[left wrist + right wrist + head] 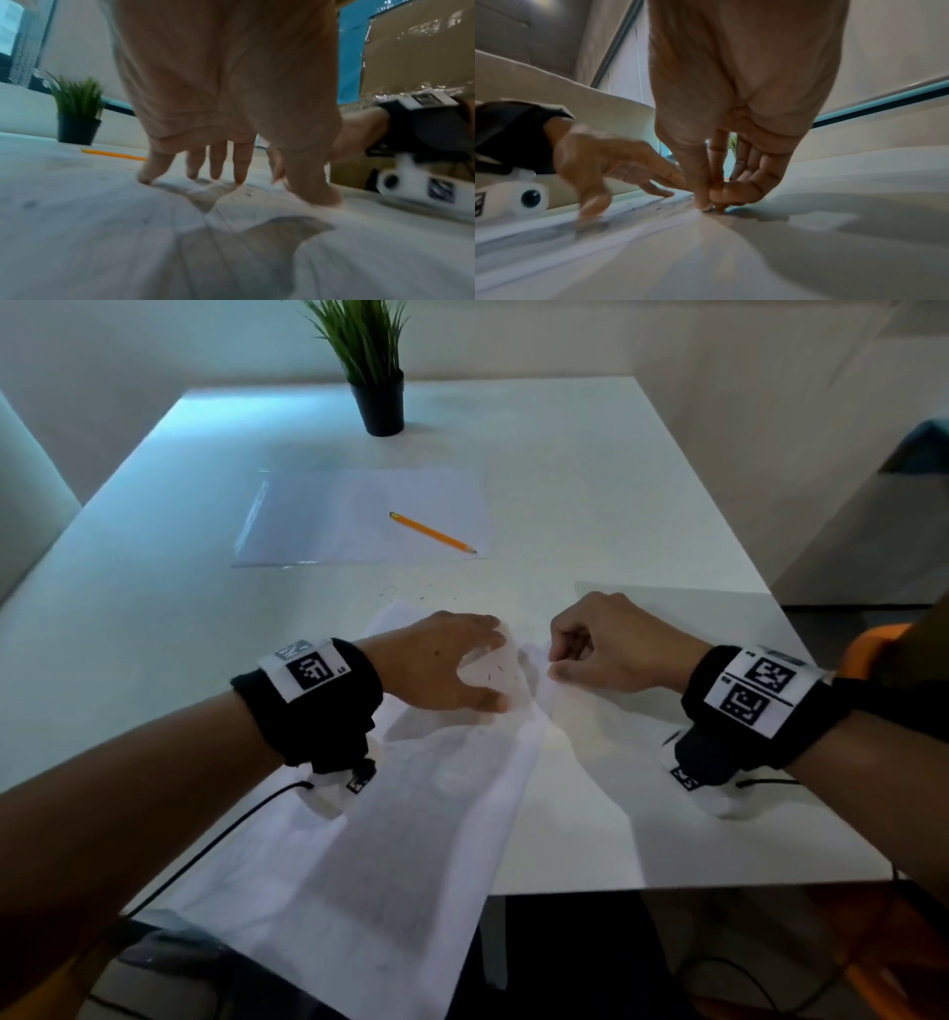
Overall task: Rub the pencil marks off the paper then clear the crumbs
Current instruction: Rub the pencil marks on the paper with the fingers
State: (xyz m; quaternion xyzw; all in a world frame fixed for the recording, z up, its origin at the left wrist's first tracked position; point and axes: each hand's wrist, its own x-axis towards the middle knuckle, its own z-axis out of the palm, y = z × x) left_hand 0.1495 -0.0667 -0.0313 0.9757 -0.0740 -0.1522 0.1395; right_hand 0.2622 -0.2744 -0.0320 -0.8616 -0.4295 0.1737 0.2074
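The left hand (pixel 441 662) lay with fingers spread and fairly straight, their tips pressing down on the far end of a thin white sheet of paper (pixel 390 824) and pinning it to the table (pixel 642 505). Close beside it, the right hand (pixel 611 644) was curled, thumb and fingertips (pixel 707 203) pinched together at the sheet's right edge; whether they gripped the paper, an eraser or only crumbs could not be told, as nothing showed between them. The paper ran from the middle of the table toward its near edge, where its lower end hung over.

A few short dark pencil marks (pixel 500 674) remained on the sheet between the two hands, and the rest of it looked faintly grey, so the rubbing seemed largely done but not finished. Small dark crumbs (pixel 421 597) were scattered on the white table just beyond the paper's far end, so the clearing step appeared still to come.

Farther toward the far edge, a yellow wooden pencil (pixel 431 532) rested on a clear plastic sleeve (pixel 328 521), and a green grass-like plant in a black pot (pixel 382 405) stood near the far edge of the table.
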